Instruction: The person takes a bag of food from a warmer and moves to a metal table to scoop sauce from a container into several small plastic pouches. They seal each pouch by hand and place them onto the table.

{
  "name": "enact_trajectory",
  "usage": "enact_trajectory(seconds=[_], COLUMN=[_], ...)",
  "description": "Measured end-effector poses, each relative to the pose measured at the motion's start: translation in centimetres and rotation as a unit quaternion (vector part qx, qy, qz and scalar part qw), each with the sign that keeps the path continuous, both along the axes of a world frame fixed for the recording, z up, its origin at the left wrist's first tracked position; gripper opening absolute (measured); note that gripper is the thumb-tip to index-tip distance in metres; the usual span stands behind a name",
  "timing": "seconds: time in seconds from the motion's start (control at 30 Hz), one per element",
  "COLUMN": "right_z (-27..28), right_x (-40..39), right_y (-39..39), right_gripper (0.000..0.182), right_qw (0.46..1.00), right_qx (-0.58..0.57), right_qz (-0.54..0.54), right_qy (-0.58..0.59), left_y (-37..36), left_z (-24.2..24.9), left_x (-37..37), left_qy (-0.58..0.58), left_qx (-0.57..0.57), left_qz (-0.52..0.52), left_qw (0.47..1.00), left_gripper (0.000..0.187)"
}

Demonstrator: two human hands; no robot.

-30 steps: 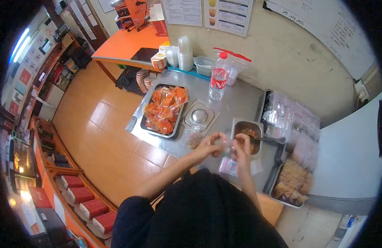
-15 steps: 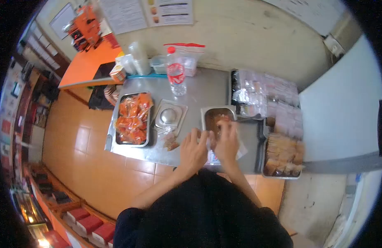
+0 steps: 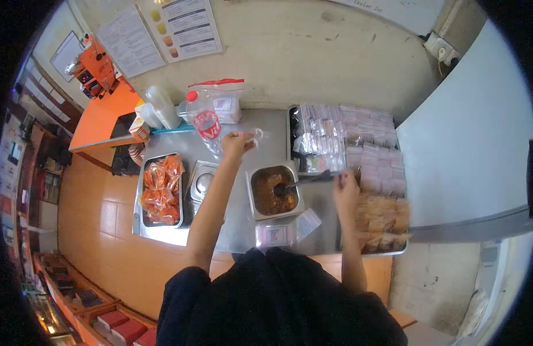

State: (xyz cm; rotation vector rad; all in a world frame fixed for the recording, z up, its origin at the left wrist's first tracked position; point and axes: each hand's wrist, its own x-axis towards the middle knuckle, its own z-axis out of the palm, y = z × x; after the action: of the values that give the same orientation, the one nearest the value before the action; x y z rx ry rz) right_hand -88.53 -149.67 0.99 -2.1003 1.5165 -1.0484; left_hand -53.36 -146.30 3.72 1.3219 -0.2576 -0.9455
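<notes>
My left hand (image 3: pixel 239 143) is closed on a small clear plastic bag (image 3: pixel 259 137), to the right of a bottle (image 3: pixel 206 122) with a red cap. Right of the metal pan, my right hand (image 3: pixel 346 187) has its fingers pressed together near the end of a dark-handled spoon (image 3: pixel 312 179); whether it grips the handle is unclear. The spoon's bowl rests in brown food with sauce inside the metal pan (image 3: pixel 252 199). In front of the pan lie a pack with a printed label (image 3: pixel 275 235) and a white slip (image 3: pixel 308 223).
A tray of bagged orange-red food (image 3: pixel 161 189) stands at the left, beside a metal lid (image 3: pixel 204 180). Flat clear packets (image 3: pixel 370 124) fill the back right, with a tray of brown packets (image 3: pixel 382 222) in front. Plastic cups (image 3: pixel 162 108) stand at the back left.
My hands have moved apart from the near side of the pan, left hand up and left with a bag, right hand to the right. The view has shifted, and the spoon and pan contents now show.
</notes>
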Motion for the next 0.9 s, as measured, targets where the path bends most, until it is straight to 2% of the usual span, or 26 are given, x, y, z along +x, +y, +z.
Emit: enact_trajectory(seconds=[0.03,0.13,0.23,0.27,0.33,0.4,0.5,0.6,0.63,0.7,0.77,0.8,0.9], right_z=[-0.4,-1.2,-2.4,-2.4,-0.2,1.3,2.1,4.1,3.4,2.1,-1.1,-2.2,-7.1], right_x=[0.4,2.7,3.7,4.3,5.7,7.5,11.5,12.1,11.5,8.1,3.5,1.4,-3.0], right_y=[-1.6,-4.4,-8.4,-9.4,-10.9,-12.6,-14.5,-14.0,-13.7,-12.2,-9.0,-6.4,2.7], right_gripper=[0.02,0.025,0.031,0.032,0.033,0.032,0.03,0.028,0.028,0.026,0.018,0.016,0.017], right_qw=[0.999,0.99,0.98,0.975,0.984,0.983,0.928,0.934,0.93,0.962,0.988,0.989,0.945], right_qx=[-0.033,-0.09,-0.002,0.027,0.033,0.063,0.117,0.132,0.121,0.119,0.073,0.096,0.232], right_qz=[0.022,0.048,0.033,0.026,0.078,0.156,0.33,0.326,0.319,0.22,0.128,0.099,0.184], right_qy=[0.035,0.101,0.197,0.221,0.16,0.077,-0.128,-0.067,-0.135,-0.112,-0.052,0.058,0.141], left_y=[-1.7,-4.8,-3.7,-3.2,-1.9,-0.6,0.7,2.8,4.1,6.8,9.1,9.8,11.7], left_z=[-1.0,-1.9,-0.4,-0.7,-1.6,-2.0,-2.8,-2.1,-1.3,-0.6,-0.7,-0.7,-0.4], left_x=[0.6,-0.7,-4.0,-3.9,-4.1,-4.8,-5.3,-5.6,-5.7,-5.6,-5.5,-6.0,-7.8], left_qy=[0.045,0.058,-0.047,-0.05,-0.052,-0.073,-0.087,-0.138,-0.163,-0.208,-0.25,-0.254,-0.271], left_qx=[-0.031,-0.124,-0.048,-0.041,-0.023,-0.014,-0.015,-0.014,-0.011,0.0,0.011,0.016,0.016], left_qz=[0.018,-0.038,-0.036,-0.057,-0.099,-0.094,-0.088,-0.061,-0.049,-0.033,-0.028,-0.018,-0.009], left_qw=[0.998,0.99,0.997,0.996,0.993,0.993,0.992,0.988,0.985,0.977,0.968,0.967,0.962], left_gripper=[0.029,0.032,0.03,0.03,0.03,0.028,0.025,0.02,0.018,0.015,0.013,0.012,0.009])
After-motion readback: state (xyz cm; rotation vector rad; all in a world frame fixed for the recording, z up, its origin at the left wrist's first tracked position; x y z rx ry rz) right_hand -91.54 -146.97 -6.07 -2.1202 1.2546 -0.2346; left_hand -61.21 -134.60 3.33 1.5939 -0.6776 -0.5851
